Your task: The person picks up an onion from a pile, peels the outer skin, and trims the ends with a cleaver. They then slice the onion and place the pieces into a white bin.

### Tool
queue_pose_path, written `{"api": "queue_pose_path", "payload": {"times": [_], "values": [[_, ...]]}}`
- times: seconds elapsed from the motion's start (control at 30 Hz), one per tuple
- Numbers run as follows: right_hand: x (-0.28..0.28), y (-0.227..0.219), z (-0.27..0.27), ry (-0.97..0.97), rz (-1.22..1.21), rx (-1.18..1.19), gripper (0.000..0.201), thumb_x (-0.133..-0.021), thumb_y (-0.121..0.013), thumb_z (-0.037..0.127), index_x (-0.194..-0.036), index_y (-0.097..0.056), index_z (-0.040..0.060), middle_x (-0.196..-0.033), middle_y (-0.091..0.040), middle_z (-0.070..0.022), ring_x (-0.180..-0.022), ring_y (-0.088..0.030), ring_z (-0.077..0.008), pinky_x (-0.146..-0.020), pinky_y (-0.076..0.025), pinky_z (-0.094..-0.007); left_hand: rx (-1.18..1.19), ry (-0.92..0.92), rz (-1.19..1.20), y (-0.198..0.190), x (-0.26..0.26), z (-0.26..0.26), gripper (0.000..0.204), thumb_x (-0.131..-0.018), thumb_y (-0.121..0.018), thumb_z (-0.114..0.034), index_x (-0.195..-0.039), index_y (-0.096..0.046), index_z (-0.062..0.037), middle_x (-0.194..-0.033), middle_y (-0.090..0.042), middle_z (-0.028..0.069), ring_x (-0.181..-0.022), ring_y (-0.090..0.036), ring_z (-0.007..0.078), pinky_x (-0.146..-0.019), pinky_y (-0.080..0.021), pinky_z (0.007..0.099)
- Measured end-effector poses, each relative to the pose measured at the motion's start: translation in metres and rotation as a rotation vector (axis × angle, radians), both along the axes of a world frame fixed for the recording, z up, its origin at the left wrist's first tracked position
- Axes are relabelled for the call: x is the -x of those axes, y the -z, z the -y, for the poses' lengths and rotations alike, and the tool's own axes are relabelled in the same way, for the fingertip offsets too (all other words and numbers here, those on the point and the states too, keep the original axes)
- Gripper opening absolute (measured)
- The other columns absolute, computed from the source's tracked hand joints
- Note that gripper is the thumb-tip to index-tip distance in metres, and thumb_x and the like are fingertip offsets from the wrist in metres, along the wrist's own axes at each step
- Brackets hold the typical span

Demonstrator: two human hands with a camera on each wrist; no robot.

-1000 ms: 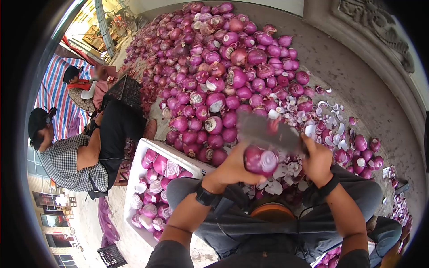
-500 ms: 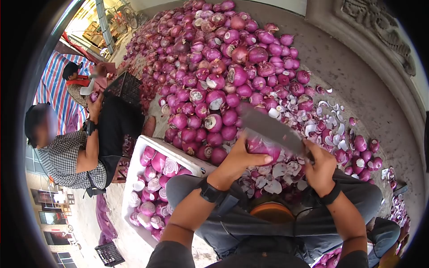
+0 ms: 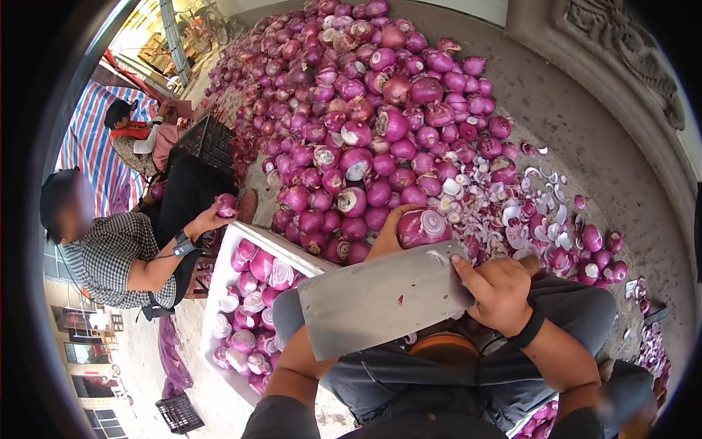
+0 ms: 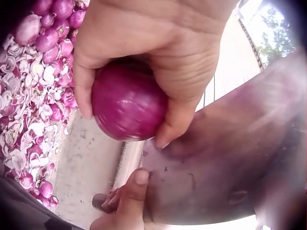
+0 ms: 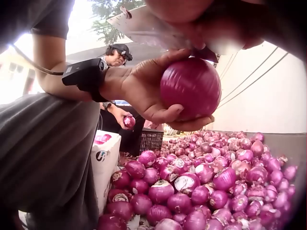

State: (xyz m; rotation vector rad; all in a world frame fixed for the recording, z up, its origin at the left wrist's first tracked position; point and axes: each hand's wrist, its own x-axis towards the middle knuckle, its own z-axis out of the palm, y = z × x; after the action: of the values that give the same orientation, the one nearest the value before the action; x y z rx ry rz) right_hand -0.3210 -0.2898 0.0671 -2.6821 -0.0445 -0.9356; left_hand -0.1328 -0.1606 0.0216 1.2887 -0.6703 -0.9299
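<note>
A red onion (image 3: 426, 227) with a cut, ringed end sits in my left hand (image 3: 387, 235), its fingers curled round it. In the left wrist view the onion (image 4: 129, 100) shows smooth purple skin between thumb and fingers. My right hand (image 3: 501, 291) grips a cleaver (image 3: 384, 298) by its handle, thumb side against the blade. The broad blade lies nearly flat, on the near side of the onion, and hides part of the left hand and wrist in the head view. Small scraps stick to the metal.
A large heap of red onions (image 3: 351, 132) spreads ahead, with peel scraps (image 3: 504, 212) at its right. Left of my knees stands a white foam box (image 3: 219, 293) of trimmed onions. Two seated people are at the left; the nearer person (image 3: 117, 249) holds an onion (image 3: 226, 205).
The cleaver has swung from over the onion down toward my body, its flat face now up. The onion's ringed end shows again. The nearer person's hand has moved toward the box with an onion.
</note>
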Motion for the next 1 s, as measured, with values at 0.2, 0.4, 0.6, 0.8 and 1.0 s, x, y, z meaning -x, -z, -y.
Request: {"api": "queue_pose_path", "payload": {"times": [0.2,0.4,0.6,0.8,1.0], "values": [[-0.005,0.001,0.000,-0.019,-0.006,0.042,0.063,-0.052,-0.067,0.021,-0.114,-0.064,0.0093,-0.060,-0.040,-0.0001,-0.050,-0.046,-0.0173,-0.047,-0.035,-0.0331,-0.042,-0.002,0.100,-0.022,0.001,-0.003,0.085,-0.059,-0.087,-0.008,-0.128,-0.038,-0.0046,-0.122,-0.054,0.0122,-0.112,-0.054,0.0182,-0.096,-0.044,0.0325],[-0.006,0.008,0.003,-0.023,-0.017,0.054,0.059,-0.058,-0.067,0.023,-0.115,-0.063,0.0078,-0.060,-0.040,-0.0005,-0.051,-0.047,-0.0176,-0.048,-0.035,-0.0334,-0.070,-0.013,0.186,-0.024,0.000,-0.005,0.081,-0.060,-0.086,-0.008,-0.127,-0.040,-0.0055,-0.121,-0.055,0.0122,-0.111,-0.054,0.0180,-0.096,-0.044,0.0322],[-0.003,0.010,0.009,0.023,-0.044,0.071,0.058,-0.058,-0.066,0.016,-0.115,-0.062,0.0062,-0.060,-0.042,-0.0016,-0.051,-0.048,-0.0193,-0.048,-0.037,-0.0348,-0.085,0.035,0.104,-0.011,-0.001,-0.006,0.079,-0.062,-0.085,-0.011,-0.127,-0.040,-0.0062,-0.120,-0.055,0.0114,-0.111,-0.055,0.0181,-0.096,-0.044,0.0321],[-0.001,0.029,0.034,0.198,-0.139,-0.135,0.057,-0.056,-0.063,0.006,-0.113,-0.061,0.0064,-0.063,-0.054,-0.0098,-0.056,-0.055,-0.0287,-0.052,-0.042,-0.0410,-0.156,0.224,-0.153,-0.060,0.016,-0.017,0.086,-0.057,-0.085,-0.012,-0.129,-0.040,-0.0042,-0.121,-0.052,0.0057,-0.110,-0.052,0.0168,-0.094,-0.042,0.0303],[0.012,0.082,0.051,0.719,-0.549,-0.668,0.030,-0.077,-0.061,0.013,-0.107,-0.062,0.0059,-0.066,-0.061,-0.0159,-0.061,-0.060,-0.0331,-0.059,-0.046,-0.0420,-0.019,0.204,-0.128,-0.061,0.026,-0.009,0.087,-0.056,-0.087,-0.014,-0.129,-0.041,-0.0073,-0.122,-0.050,0.0063,-0.116,-0.047,0.0158,-0.100,-0.036,0.0309]]}}
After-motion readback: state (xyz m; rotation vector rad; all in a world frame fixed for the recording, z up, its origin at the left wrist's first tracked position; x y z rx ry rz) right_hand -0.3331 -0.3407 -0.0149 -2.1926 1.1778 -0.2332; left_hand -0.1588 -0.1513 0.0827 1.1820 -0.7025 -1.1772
